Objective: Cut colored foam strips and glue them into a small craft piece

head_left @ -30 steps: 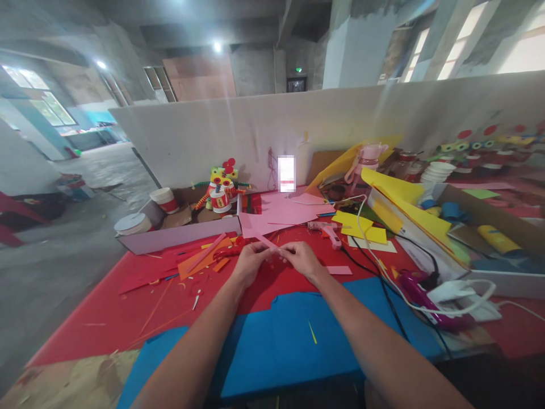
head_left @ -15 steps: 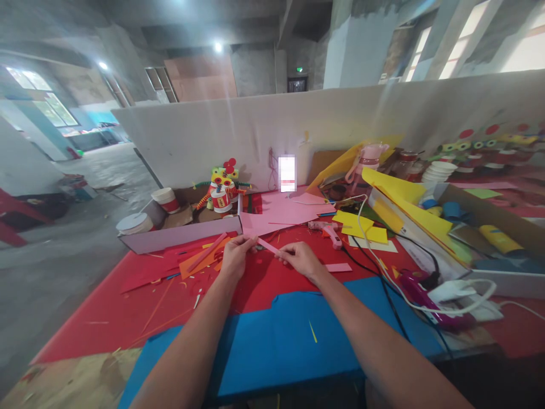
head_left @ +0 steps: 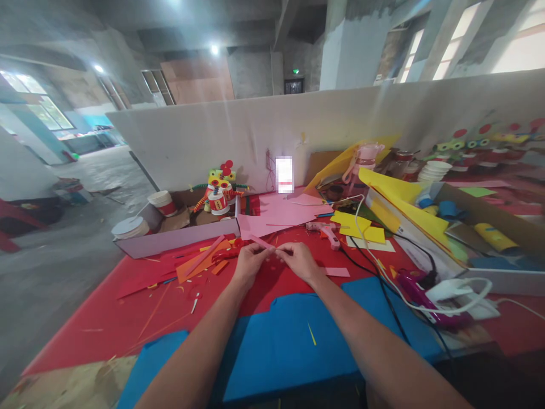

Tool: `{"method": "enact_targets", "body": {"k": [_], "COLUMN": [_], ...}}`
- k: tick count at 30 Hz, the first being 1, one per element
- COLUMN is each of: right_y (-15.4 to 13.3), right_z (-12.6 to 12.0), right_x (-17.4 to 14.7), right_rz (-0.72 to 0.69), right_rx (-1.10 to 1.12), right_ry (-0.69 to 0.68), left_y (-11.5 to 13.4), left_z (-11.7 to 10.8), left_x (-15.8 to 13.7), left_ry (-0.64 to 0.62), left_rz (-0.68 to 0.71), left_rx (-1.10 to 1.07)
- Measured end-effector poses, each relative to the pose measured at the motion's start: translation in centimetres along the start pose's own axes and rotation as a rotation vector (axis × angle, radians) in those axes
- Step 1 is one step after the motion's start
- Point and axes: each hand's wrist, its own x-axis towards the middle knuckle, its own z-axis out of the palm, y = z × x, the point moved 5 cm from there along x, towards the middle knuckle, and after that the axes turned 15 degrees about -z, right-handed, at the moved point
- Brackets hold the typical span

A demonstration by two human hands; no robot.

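Over red tabletop (head_left: 106, 309), hands (head_left: 250, 262) (head_left: 300, 261) meet, pinching pink strip (head_left: 259, 241).

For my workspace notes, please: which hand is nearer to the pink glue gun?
Right. The right hand is left of the pink glue gun, on its near side; the left hand is farther left, past the right hand.

- Paper strip (head_left: 259, 242) in left hand (head_left: 249, 264) and right hand (head_left: 300, 262), before large sheet (head_left: 276, 210)
- Glue gun (head_left: 328, 230) right of both hands
- Figure (head_left: 218, 203) in box (head_left: 183, 239) at left, right of cup (head_left: 163, 203)
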Motion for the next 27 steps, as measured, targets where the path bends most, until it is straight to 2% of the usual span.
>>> {"method": "enact_targets", "body": {"k": [3, 7, 17, 24, 27], "right_y": [-0.23, -0.26, -0.14, 0.18, 0.4], "right_z": [-0.14, -0.31, -0.4, -0.19, -0.12], "right_x": [-0.02, 0.0, -0.07, -0.15, -0.12], "right_rz": [-0.02, -0.025, -0.005, 0.019, 0.05], "right_rx": [-0.023, -0.045, -0.103, -0.041, -0.017], "right_ry": [-0.01, -0.034, -0.052, -0.03, -0.028], "left_y": [0.18, 0.36, 0.18, 0.26, 0.06], "left_z": [-0.66, -1.12, -1.06, -1.14, -0.55], "left_x": [0.1, 0.24, 0.32, 0.28, 0.14], "left_ry": [0.051, 0.05, 0.044, 0.065, 0.013], "left_rz": [0.016, 0.004, -0.003, 0.006, -0.003], "left_rx": [-0.034, -0.08, -0.088, -0.097, -0.088]}}
